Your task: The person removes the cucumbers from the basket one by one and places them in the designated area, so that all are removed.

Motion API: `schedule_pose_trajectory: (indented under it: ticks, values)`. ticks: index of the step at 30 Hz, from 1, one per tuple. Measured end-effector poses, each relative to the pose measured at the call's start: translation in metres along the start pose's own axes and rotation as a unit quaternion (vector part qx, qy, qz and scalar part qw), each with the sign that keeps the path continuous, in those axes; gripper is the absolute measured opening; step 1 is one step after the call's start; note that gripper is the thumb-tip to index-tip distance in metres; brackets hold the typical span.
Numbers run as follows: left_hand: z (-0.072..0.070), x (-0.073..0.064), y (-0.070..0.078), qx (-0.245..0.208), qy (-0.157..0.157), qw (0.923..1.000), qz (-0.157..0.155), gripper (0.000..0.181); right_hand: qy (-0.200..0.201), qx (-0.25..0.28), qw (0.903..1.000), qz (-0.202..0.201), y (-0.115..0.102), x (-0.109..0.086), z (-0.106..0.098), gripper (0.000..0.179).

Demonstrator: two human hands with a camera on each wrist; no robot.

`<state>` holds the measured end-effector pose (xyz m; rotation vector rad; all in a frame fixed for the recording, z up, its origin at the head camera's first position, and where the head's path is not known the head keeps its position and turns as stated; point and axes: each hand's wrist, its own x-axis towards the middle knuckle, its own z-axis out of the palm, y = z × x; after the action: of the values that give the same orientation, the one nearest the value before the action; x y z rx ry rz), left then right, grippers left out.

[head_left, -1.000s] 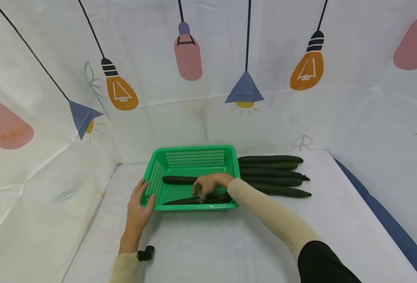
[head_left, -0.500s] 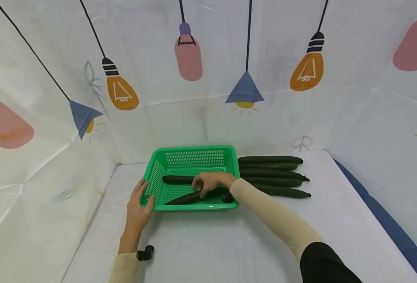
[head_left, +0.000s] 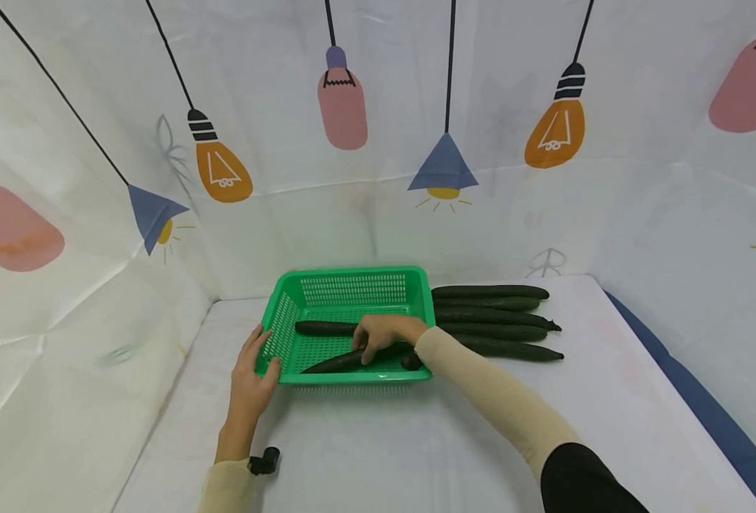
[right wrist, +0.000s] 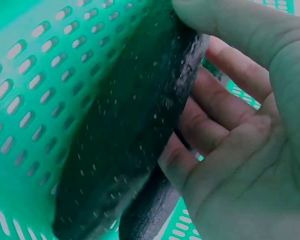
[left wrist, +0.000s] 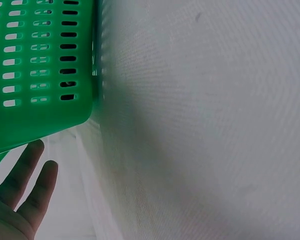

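Note:
My right hand (head_left: pixel 382 333) reaches into a green perforated plastic basket (head_left: pixel 345 378) and holds a dark green cucumber (head_left: pixel 333 363) between thumb and fingers. This cucumber slants near the basket's front wall; its right part is hidden by the hand. In the right wrist view the held cucumber (right wrist: pixel 119 120) is close up, with another cucumber (right wrist: pixel 152 205) beside it. Further back in the basket lies a cucumber (head_left: pixel 324 328), partly behind the right hand. My left hand (head_left: pixel 251 381) touches the basket's left front corner with fairly straight, spread fingers (left wrist: pixel 42 192).
Several cucumbers (head_left: pixel 496 315) lie side by side on the white tabletop (head_left: pixel 378 442), right of the basket. A white sheet printed with lamps (head_left: pixel 378 214) encloses the back and sides. Blue material (head_left: pixel 685 388) shows past the table's right edge.
My right hand has drawn the front cucumber slightly back from the basket's front wall, and it now lies at a slant. The left hand and basket stay in place.

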<state>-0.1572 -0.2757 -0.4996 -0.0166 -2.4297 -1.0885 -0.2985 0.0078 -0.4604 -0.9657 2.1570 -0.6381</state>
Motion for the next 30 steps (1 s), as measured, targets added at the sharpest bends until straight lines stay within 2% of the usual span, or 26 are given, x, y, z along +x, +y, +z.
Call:
schedule_pose_trajectory:
  ticks: [5, 16, 27, 30]
  values:
    - [0.0, -0.001, 0.0, -0.003, 0.003, 1.0, 0.003, 0.059, 0.023, 0.005, 0.9996, -0.014, 0.005, 0.001, -0.001, 0.03]
    - [0.001, 0.0, -0.002, -0.006, 0.002, 0.9999, 0.008, 0.058, 0.08, 0.058, 0.9941, -0.045, 0.008, -0.005, -0.012, 0.036]
    - [0.001, 0.001, -0.002, -0.013, 0.005, 0.9998, 0.014, 0.057, 0.123, 0.018, 0.9902, -0.065, -0.001, -0.031, -0.033, 0.033]
    - [0.001, 0.001, -0.002, -0.009, 0.005, 0.9999, 0.007, 0.056, 0.138, 0.005, 0.9879, -0.069, -0.004, -0.039, -0.038, 0.034]
